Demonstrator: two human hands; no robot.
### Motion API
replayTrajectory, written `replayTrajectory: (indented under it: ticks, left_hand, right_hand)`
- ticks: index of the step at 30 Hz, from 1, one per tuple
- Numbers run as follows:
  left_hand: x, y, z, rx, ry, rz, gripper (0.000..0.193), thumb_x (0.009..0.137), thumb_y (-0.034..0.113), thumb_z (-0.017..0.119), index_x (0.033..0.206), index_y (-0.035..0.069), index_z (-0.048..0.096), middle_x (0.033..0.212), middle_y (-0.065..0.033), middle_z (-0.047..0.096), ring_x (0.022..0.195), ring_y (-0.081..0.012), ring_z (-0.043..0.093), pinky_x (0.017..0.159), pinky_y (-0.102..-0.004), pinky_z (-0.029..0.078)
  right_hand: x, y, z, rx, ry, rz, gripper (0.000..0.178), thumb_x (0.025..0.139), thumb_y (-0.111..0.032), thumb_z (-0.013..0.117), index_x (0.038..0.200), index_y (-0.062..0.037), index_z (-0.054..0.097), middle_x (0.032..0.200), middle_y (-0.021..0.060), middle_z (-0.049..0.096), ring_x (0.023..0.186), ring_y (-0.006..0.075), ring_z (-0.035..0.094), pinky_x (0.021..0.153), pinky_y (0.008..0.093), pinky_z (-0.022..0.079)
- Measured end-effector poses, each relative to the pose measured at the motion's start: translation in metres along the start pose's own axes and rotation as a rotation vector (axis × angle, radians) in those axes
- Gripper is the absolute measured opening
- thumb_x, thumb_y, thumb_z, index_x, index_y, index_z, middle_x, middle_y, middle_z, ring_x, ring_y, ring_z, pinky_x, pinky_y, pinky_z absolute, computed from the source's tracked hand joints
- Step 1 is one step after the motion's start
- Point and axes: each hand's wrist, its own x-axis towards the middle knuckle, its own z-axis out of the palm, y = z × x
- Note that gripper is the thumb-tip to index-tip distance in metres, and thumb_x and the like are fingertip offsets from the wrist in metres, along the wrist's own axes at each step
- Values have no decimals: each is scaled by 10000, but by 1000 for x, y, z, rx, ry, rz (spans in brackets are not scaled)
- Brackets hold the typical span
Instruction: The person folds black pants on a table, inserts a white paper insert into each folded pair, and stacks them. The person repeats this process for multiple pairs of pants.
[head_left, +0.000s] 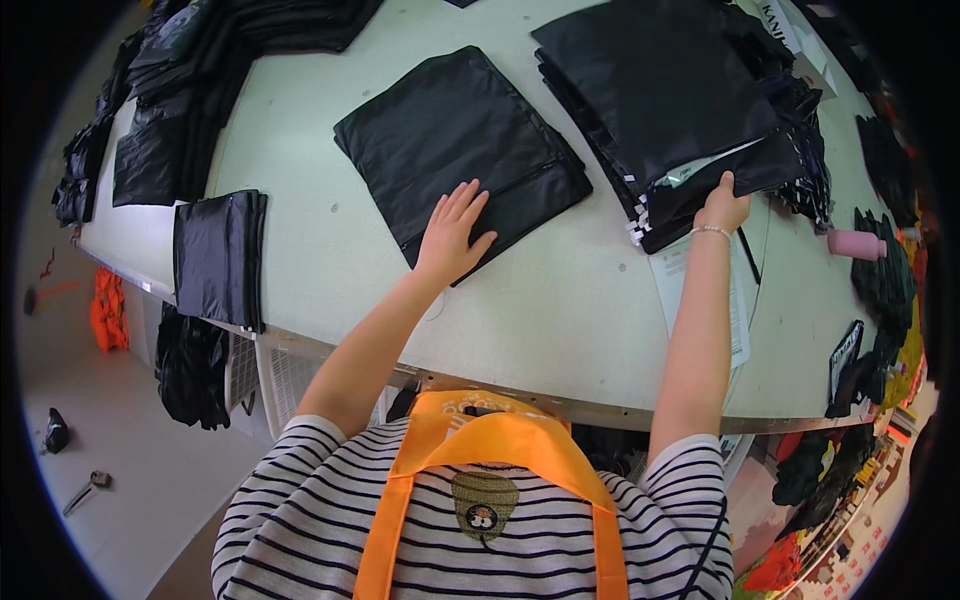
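My left hand [455, 235] lies flat, fingers spread, on the near edge of a folded black garment [440, 125] in the middle of the table. To the right, my right hand [723, 208] pinches the near edge of a black fabric piece [735, 172] in a tall stack of black garments [650, 85]. The edge is slightly lifted, and a clear plastic piece [690, 172] shows in the gap. White tags [635, 215] stick out along the stack's left side.
Black garment piles [170, 110] line the far left, with a smaller folded pile [218, 255] at the left table edge. Printed paper [675, 290] and a black pen-like stick [749, 255] lie by my right forearm. A pink bottle [857, 245] lies further right, near a phone-like object [846, 357].
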Motion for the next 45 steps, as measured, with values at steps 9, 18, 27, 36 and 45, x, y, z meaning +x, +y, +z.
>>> replayTrajectory:
  ticks: [9, 18, 27, 36, 45]
  left_hand:
    - [-11, 10, 30, 189, -84, -165, 693, 910, 386, 548, 1461, 43, 304, 1556, -131, 215, 1438, -289, 191, 1155, -451, 147]
    - [-48, 36, 35, 157, -77, -145, 684, 880, 323, 599, 1436, 24, 336, 1526, -172, 264, 1408, -351, 230, 1131, -458, 200]
    - [-36, 4, 13, 93, 96, -141, 412, 750, 257, 759, 1126, 122, 657, 1267, -88, 509, 1119, -306, 484, 933, -401, 417]
    - [-32, -5, 16, 17, 216, -108, 193, 787, 202, 723, 964, 129, 750, 1028, -44, 572, 890, -235, 544, 782, -362, 452]
    - [-23, 2, -8, -14, 226, 46, 151, 844, 212, 679, 957, 118, 713, 699, -62, 551, 598, -260, 575, 561, -342, 471]
  right_hand:
    - [29, 95, -209, -747, -56, -246, 527, 858, -295, 669, 1245, 41, 546, 1226, 245, 568, 1073, 354, 588, 919, 403, 479]
    - [-44, 152, -365, -941, 160, 276, 549, 675, -325, 837, 998, 71, 636, 944, 211, 676, 808, 341, 640, 761, 406, 514]
    - [-36, 90, -359, -1524, -189, 88, 539, 939, -433, 500, 853, 75, 655, 849, 224, 668, 748, 413, 613, 722, 436, 504]
    - [-22, 47, -406, -255, -68, 277, 394, 989, -294, 480, 1073, 72, 598, 1072, 163, 648, 942, 282, 627, 835, 380, 481]
    - [-96, 14, -324, -262, -859, 485, 329, 942, -200, 562, 1142, 59, 597, 1049, 64, 645, 929, 127, 591, 809, 275, 471]
